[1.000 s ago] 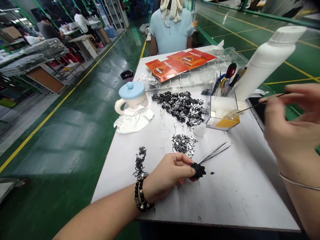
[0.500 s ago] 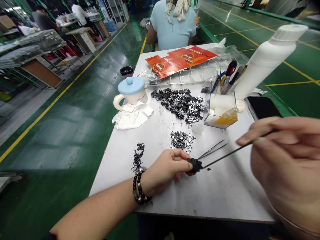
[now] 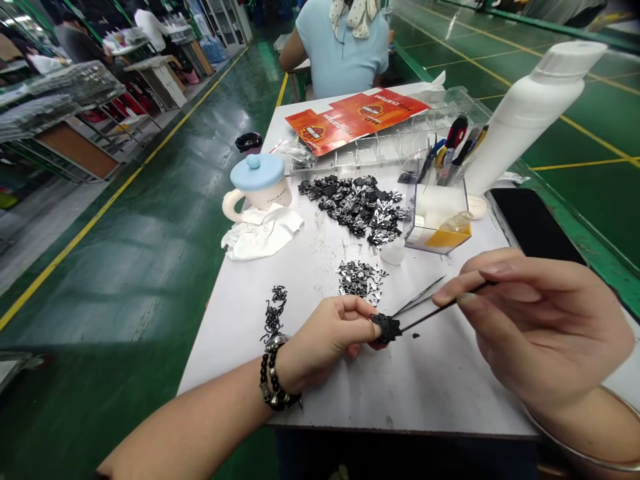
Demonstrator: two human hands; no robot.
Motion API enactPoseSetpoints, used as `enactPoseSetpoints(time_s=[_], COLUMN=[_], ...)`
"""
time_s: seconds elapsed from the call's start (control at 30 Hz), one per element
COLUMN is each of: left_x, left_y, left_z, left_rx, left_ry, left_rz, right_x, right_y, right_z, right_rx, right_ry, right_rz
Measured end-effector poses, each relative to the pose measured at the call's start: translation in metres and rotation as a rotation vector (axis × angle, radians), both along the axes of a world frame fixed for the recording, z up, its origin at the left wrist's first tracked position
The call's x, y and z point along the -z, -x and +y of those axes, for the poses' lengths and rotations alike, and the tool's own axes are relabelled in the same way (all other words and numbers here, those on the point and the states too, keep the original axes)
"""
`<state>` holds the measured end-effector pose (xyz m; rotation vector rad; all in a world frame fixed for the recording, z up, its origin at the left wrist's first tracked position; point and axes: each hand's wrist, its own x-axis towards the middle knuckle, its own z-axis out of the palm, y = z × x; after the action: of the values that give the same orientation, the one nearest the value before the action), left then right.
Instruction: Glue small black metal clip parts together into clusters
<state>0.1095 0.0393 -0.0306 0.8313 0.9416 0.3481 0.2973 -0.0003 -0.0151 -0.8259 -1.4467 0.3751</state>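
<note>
My left hand (image 3: 333, 337), wearing a watch and beaded bracelets, pinches a small flat black part (image 3: 386, 329) with a jagged outline, low over the table. My right hand (image 3: 540, 320) is closed round a thin dark rod (image 3: 445, 307), its far tip at the part's right edge. Slim tweezers (image 3: 417, 297) point up and right from behind the part; whether my left hand holds them cannot be made out. A tiny dark fragment (image 3: 416, 336) lies right of the part. Beyond my left hand is a pile of small silvery pieces (image 3: 360, 279).
Black curved bits (image 3: 274, 313) lie on the left. Farther back are a heap of black-and-silver parts (image 3: 357, 207), a lidded mug (image 3: 260, 183), a crumpled tissue (image 3: 263, 233), a tool holder (image 3: 440, 217), a white bottle (image 3: 530, 113) and a phone (image 3: 535, 223). A person (image 3: 343, 50) sits ahead.
My right hand has moved left, towards my left hand, with the rod still at the part. My left hand keeps its pinch. The whole view has shifted slightly.
</note>
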Motion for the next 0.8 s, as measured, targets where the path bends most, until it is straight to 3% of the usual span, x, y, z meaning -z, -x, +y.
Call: enactPoseSetpoints(time_s=[0.37, 0.6, 0.8], left_x=[0.0000, 0.0018, 0.0016], left_y=[-0.0004, -0.0012, -0.0014], left_z=[0.0002, -0.0005, -0.0006], left_rx=[0.006, -0.009, -0.005], left_ry=[0.001, 0.014, 0.007], left_rz=[0.011, 0.008, 0.012], right_x=[0.0015, 0.0058, 0.0073], right_y=[0.0001, -0.0022, 0.0011], right_z=[-0.0007, 0.0076, 0.0063], right_rx=[-0.033, 0.165, 0.153], right_ry=[0.022, -0.096, -0.052], right_rz=[-0.011, 0.064, 0.008])
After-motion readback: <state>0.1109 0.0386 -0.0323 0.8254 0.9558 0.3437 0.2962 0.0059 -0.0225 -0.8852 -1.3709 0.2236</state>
